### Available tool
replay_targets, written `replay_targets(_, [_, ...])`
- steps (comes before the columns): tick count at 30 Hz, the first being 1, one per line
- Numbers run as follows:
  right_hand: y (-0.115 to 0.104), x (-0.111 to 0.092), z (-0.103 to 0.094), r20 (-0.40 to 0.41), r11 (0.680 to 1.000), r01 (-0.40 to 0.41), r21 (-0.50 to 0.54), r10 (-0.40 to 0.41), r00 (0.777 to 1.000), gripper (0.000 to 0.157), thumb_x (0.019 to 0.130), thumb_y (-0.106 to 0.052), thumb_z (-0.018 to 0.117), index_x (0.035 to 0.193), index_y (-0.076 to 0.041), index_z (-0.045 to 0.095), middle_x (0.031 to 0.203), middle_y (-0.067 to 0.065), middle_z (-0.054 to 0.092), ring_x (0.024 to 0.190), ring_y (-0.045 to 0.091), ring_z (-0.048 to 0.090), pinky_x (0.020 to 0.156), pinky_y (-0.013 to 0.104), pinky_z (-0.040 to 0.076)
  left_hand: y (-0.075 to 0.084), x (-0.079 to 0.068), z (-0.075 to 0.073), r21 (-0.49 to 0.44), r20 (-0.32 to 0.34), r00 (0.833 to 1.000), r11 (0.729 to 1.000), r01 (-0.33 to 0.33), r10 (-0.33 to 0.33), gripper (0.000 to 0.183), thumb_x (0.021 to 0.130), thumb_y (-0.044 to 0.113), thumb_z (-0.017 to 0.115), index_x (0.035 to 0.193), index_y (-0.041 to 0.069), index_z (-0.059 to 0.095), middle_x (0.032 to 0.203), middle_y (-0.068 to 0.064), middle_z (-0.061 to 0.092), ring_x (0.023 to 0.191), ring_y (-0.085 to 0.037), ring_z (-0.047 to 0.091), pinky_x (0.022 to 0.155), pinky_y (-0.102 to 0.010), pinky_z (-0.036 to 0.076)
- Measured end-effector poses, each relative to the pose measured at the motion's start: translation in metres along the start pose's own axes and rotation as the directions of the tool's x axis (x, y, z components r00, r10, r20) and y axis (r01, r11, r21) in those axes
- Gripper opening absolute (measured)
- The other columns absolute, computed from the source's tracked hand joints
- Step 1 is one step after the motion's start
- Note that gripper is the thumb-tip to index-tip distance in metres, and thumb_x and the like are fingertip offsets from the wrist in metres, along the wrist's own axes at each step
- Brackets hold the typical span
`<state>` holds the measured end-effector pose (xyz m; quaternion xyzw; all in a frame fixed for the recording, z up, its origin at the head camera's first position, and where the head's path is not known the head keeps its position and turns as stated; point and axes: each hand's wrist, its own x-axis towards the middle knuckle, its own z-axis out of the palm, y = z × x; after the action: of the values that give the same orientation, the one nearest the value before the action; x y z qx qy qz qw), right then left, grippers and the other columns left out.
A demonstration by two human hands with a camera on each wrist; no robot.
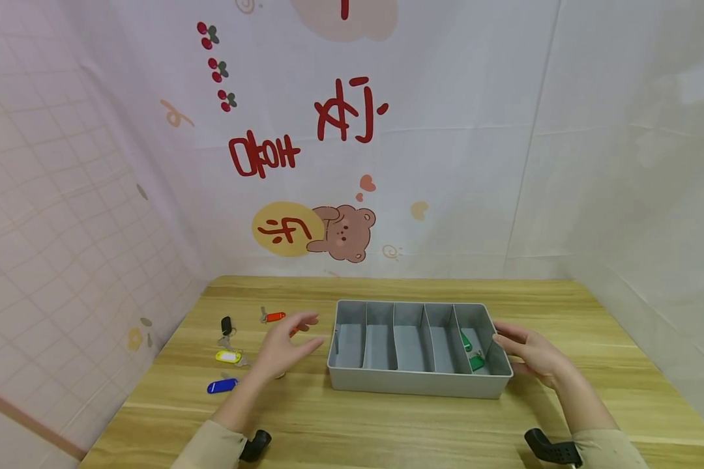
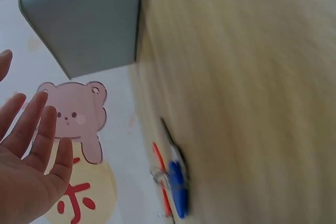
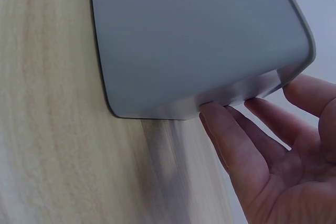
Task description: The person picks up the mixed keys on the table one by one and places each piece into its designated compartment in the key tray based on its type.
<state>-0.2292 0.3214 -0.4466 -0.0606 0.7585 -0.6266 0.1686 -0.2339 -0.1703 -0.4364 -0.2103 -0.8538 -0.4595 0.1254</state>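
A grey divided tray point(image 1: 413, 383) stands on the wooden table, its compartments side by side. Two green key tags point(image 1: 477, 362) lie in the rightmost compartment. My right hand point(image 1: 534, 355) is at the tray's right end, its fingertips touching the outer end wall and the thumb by the rim. Off the left end, my left hand point(image 1: 287, 345) hovers with fingers spread and nothing held. Left of it lie a blue key tag point(image 1: 222, 385), a yellow key tag point(image 1: 228, 356), a black key fob point(image 1: 226, 325) and an orange key tag point(image 1: 276, 317). Another orange piece shows partly behind the left hand.
A white printed cloth point(image 1: 446, 163) with a bear and red characters hangs behind the table. More cloth point(image 1: 64, 228) hangs along the left side. Both wrists carry black camera mounts point(image 1: 255, 445).
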Motion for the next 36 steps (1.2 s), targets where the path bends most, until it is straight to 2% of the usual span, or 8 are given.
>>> replay_targets(7, [0.001,0.0,0.0,0.003,1.0,0.003,-0.002,-0.003,1.0,0.071,0.105,-0.023,0.052,0.152,0.014,0.012,0.152,0.037,0.022,0.113,0.013,0.057,0.089,0.039,0.053,-0.011,-0.01,-0.01,0.064,0.003,1.0,0.998,-0.019,0.018,0.048,0.082,0.011,0.082,0.127,0.008,0.065,0.114,-0.005,0.07,0.102,-0.028,0.063,0.089,-0.054,0.049])
replay_targets(14, [0.002,0.001,0.0,0.019,1.0,0.013,0.003,-0.013,1.0,0.071,0.106,-0.023,0.051,0.151,0.015,0.011,0.151,0.037,0.023,0.112,0.012,0.057,0.089,0.04,0.053,-0.016,-0.021,-0.02,0.077,0.017,0.998,0.996,0.051,-0.053,0.05,0.082,0.014,0.082,0.128,0.008,0.064,0.117,-0.005,0.068,0.107,-0.033,0.062,0.09,-0.058,0.047])
replay_targets(18, [0.002,0.001,0.0,0.012,1.0,0.008,0.005,-0.008,1.0,0.071,0.105,-0.023,0.051,0.151,0.014,0.011,0.151,0.037,0.023,0.112,0.012,0.057,0.089,0.039,0.053,-0.022,-0.027,-0.025,0.106,0.03,0.998,0.993,0.049,-0.053,0.053,0.082,0.011,0.082,0.13,0.003,0.063,0.12,-0.012,0.066,0.108,-0.038,0.06,0.09,-0.059,0.047])
replay_targets(27, [0.0,0.001,0.0,0.004,1.0,0.007,-0.004,-0.007,1.0,0.07,0.105,-0.023,0.051,0.151,0.014,0.013,0.15,0.037,0.025,0.114,0.015,0.057,0.089,0.039,0.053,-0.035,-0.034,-0.038,0.143,0.068,0.995,0.988,0.058,-0.068,0.06,0.08,0.018,0.085,0.134,0.007,0.062,0.123,-0.014,0.066,0.109,-0.035,0.061,0.089,-0.057,0.049])
replay_targets(32, [0.001,0.002,0.0,0.004,1.0,0.003,-0.004,-0.003,1.0,0.07,0.105,-0.023,0.051,0.152,0.014,0.013,0.151,0.037,0.023,0.116,0.017,0.056,0.09,0.04,0.053,-0.04,-0.035,-0.043,0.191,0.106,0.991,0.98,0.057,-0.079,0.057,0.08,0.018,0.085,0.131,0.002,0.064,0.124,-0.014,0.065,0.109,-0.036,0.061,0.09,-0.054,0.049])
replay_targets(36, [0.001,0.002,0.0,0.005,1.0,0.005,-0.005,-0.005,1.0,0.07,0.105,-0.022,0.051,0.152,0.014,0.012,0.152,0.037,0.02,0.117,0.019,0.055,0.09,0.04,0.053,-0.04,-0.037,-0.046,0.191,0.137,0.988,0.981,0.04,-0.067,0.056,0.077,0.012,0.086,0.127,-0.003,0.064,0.122,-0.017,0.066,0.107,-0.038,0.062,0.088,-0.055,0.05])
